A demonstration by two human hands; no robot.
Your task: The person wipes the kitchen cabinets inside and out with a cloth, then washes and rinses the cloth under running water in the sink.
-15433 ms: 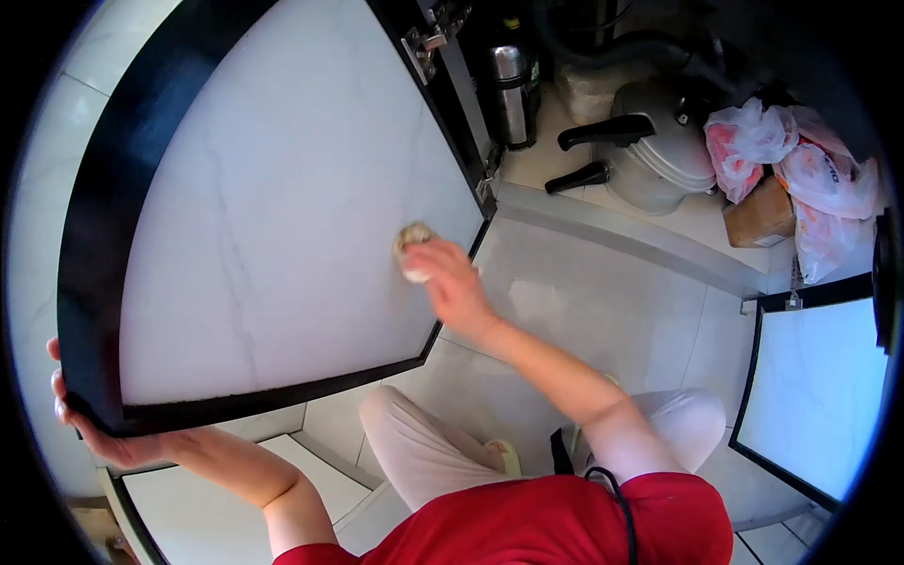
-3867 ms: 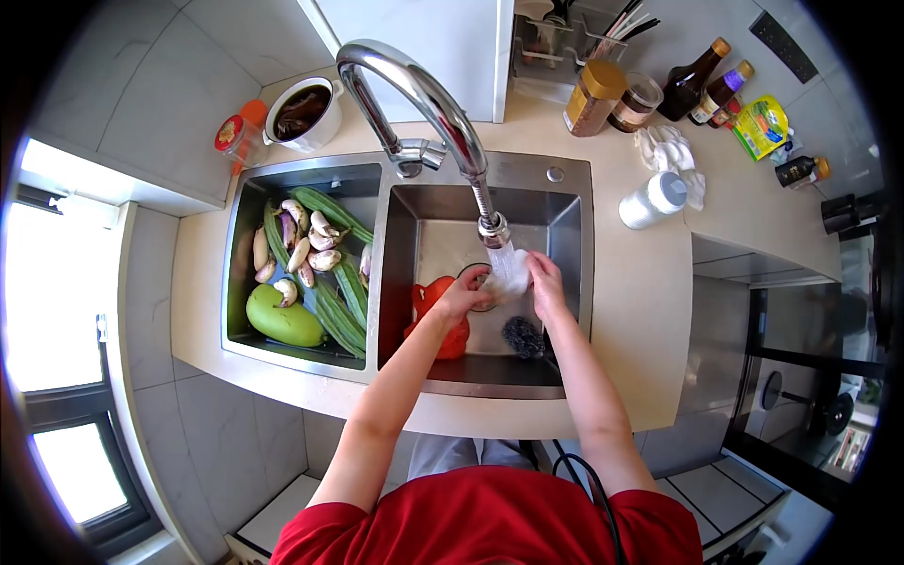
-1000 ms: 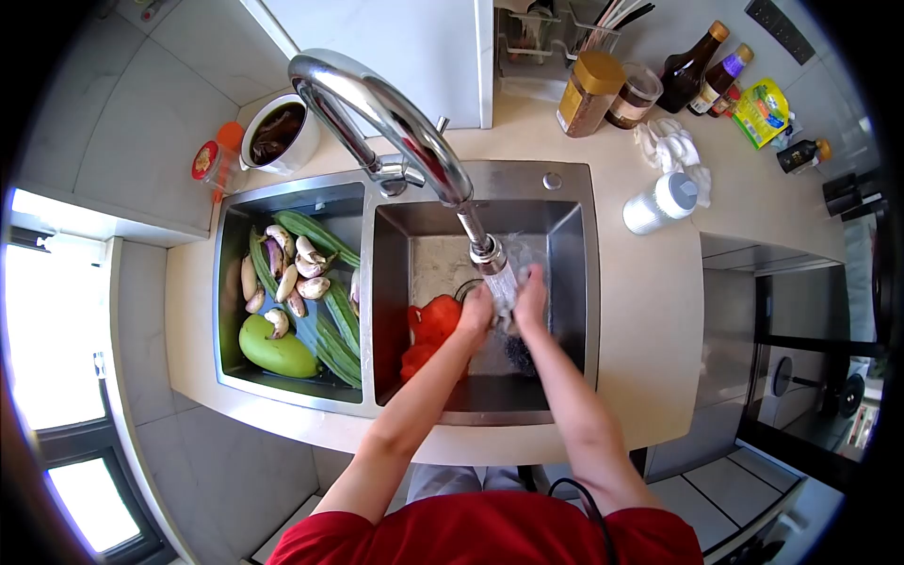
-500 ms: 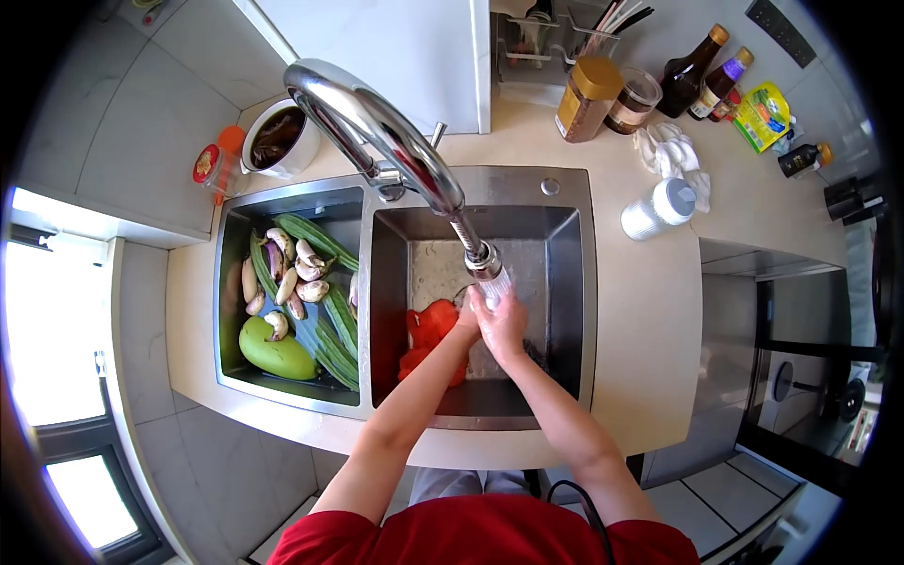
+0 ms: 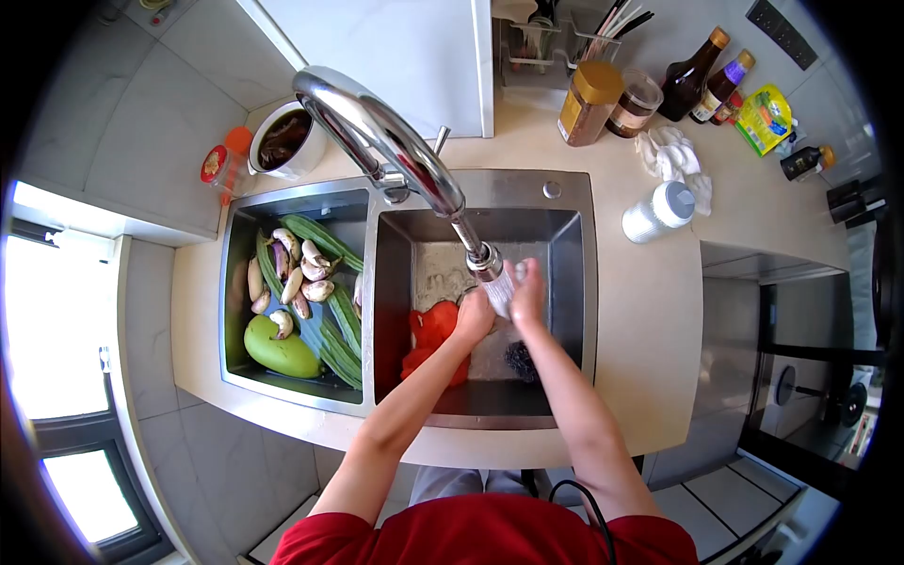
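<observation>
Water runs from the chrome faucet [image 5: 381, 141] into the right sink basin [image 5: 576, 282]. My left hand [image 5: 476, 317] is at the left of the stream with its fingers largely hidden. My right hand [image 5: 528, 294] is on the other side of the water, fingers apart, and no object shows in it. Below and left of my left hand lies a bright orange-red item [image 5: 435, 331], its kind unclear. A dark, mesh-like clump [image 5: 521, 360] sits on the basin floor near my right wrist.
The left basin holds ridged green gourds [image 5: 344, 320], purple-white eggplants [image 5: 316, 291] and a large green fruit [image 5: 282, 348]. A white pot [image 5: 311, 151] stands behind it. On the counter are a white bottle [image 5: 659, 213], a cloth [image 5: 673, 158], jars [image 5: 589, 105] and sauce bottles [image 5: 695, 75].
My hands have moved apart from touching each other under the water. The right hand has shifted right and up, the left slightly down, and more of the dark clump shows.
</observation>
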